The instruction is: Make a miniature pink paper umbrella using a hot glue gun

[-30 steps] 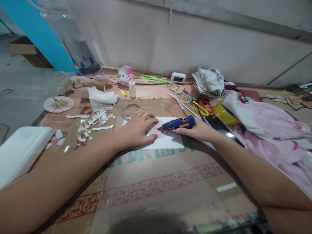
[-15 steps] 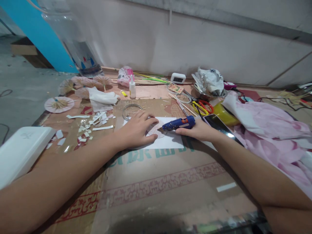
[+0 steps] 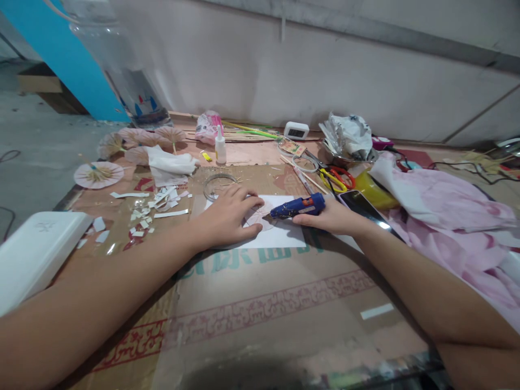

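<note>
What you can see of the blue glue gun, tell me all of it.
The blue glue gun looks like plastic, with orange marks, a pale label and light specks. It is held sideways in the grip of the right hand, which hides its handle. Its darkened nozzle points left and slightly down at a thin round sheet on white paper; contact is unclear.

Pale disc (image 3: 257, 217) partly hidden, white case (image 3: 43, 246) cut off

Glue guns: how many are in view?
1: the blue glue gun, held in the right hand, pointing toward the round paper by the left hand. More may be hidden.
</note>
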Motion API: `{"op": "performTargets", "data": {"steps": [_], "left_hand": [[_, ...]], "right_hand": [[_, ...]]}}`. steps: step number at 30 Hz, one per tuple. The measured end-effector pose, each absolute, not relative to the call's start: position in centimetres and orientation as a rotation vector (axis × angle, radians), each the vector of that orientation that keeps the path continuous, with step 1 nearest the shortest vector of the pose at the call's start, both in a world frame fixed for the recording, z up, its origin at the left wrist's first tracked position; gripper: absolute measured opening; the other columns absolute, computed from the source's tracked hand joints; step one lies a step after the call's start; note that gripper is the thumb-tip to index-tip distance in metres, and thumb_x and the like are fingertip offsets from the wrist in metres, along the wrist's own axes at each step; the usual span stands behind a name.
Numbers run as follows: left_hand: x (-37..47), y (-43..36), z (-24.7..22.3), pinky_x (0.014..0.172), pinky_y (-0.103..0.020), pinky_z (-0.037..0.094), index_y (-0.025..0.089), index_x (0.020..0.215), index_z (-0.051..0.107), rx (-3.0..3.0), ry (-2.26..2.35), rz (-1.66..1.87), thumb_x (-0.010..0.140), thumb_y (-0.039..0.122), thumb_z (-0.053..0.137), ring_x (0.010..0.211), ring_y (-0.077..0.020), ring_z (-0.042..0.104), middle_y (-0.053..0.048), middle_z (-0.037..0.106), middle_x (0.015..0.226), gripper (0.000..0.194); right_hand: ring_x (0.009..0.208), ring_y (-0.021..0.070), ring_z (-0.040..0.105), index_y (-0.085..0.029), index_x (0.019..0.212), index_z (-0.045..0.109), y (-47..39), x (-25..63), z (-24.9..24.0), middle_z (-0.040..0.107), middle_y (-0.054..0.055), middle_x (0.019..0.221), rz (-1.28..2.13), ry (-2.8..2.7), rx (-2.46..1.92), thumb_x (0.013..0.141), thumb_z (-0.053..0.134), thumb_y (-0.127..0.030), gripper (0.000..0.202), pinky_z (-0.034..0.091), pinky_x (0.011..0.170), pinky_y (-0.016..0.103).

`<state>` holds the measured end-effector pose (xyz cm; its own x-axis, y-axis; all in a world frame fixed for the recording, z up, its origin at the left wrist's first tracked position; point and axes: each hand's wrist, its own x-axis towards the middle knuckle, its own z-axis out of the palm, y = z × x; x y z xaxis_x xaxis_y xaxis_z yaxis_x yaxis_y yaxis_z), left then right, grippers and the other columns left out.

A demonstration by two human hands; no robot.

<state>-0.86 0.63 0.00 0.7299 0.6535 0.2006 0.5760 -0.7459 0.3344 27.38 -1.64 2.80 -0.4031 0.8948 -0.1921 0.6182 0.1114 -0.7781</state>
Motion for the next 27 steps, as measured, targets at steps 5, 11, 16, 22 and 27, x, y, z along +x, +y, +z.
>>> {"op": "performTargets", "data": {"steps": [5, 11, 16, 22, 27], "left_hand": [[-0.91, 0.64, -0.02, 0.113, -0.052, 0.038, 0.017, 0.131, 0.063, 2.694, 0.973, 0.442, 0.090, 0.048, 0.061, 0.126, -0.0335, 0.049, -0.014, 0.058, 0.134, 0.051], [-0.86, 0.64, -0.04, 0.113, -0.052, 0.038, 0.017, 0.130, 0.064, 2.695, 0.974, 0.449, 0.090, 0.048, 0.061, 0.126, -0.0335, 0.049, -0.014, 0.058, 0.132, 0.051], [-0.81, 0.69, -0.09, 0.114, -0.052, 0.037, 0.018, 0.130, 0.063, 2.700, 0.964, 0.466, 0.090, 0.049, 0.061, 0.126, -0.0334, 0.049, -0.014, 0.058, 0.132, 0.050], [-0.83, 0.65, -0.13, 0.114, -0.052, 0.037, 0.017, 0.131, 0.063, 2.703, 0.972, 0.454, 0.090, 0.048, 0.060, 0.127, -0.0332, 0.049, -0.014, 0.058, 0.133, 0.051], [-0.85, 0.60, -0.13, 0.114, -0.052, 0.037, 0.017, 0.130, 0.064, 2.707, 0.979, 0.448, 0.091, 0.048, 0.060, 0.127, -0.0330, 0.049, -0.014, 0.058, 0.133, 0.051]], "right_hand": [[0.080, 0.0206, 0.069, -0.019, 0.108, 0.080, -1.57, 27.61, 2.68, 0.078, 0.004, 0.091, 1.177, -2.072, -1.496, 0.078, 0.076, -0.054, 0.046, 0.055, 0.071, 0.030], [0.082, 0.0214, 0.069, -0.019, 0.108, 0.080, -1.55, 27.62, 2.74, 0.078, 0.005, 0.093, 1.193, -2.084, -1.471, 0.078, 0.076, -0.053, 0.046, 0.055, 0.074, 0.031], [0.082, 0.0215, 0.070, -0.019, 0.108, 0.080, -1.57, 27.58, 2.89, 0.078, 0.005, 0.092, 1.200, -2.082, -1.493, 0.077, 0.076, -0.054, 0.047, 0.055, 0.075, 0.032], [0.082, 0.0216, 0.070, -0.020, 0.111, 0.079, -1.51, 27.82, 2.84, 0.078, 0.005, 0.095, 1.227, -2.093, -1.489, 0.077, 0.076, -0.055, 0.049, 0.055, 0.074, 0.032], [0.085, 0.0211, 0.070, -0.021, 0.114, 0.079, -1.43, 27.99, 2.76, 0.079, 0.005, 0.098, 1.240, -2.118, -1.449, 0.079, 0.075, -0.054, 0.048, 0.055, 0.076, 0.031]]}}
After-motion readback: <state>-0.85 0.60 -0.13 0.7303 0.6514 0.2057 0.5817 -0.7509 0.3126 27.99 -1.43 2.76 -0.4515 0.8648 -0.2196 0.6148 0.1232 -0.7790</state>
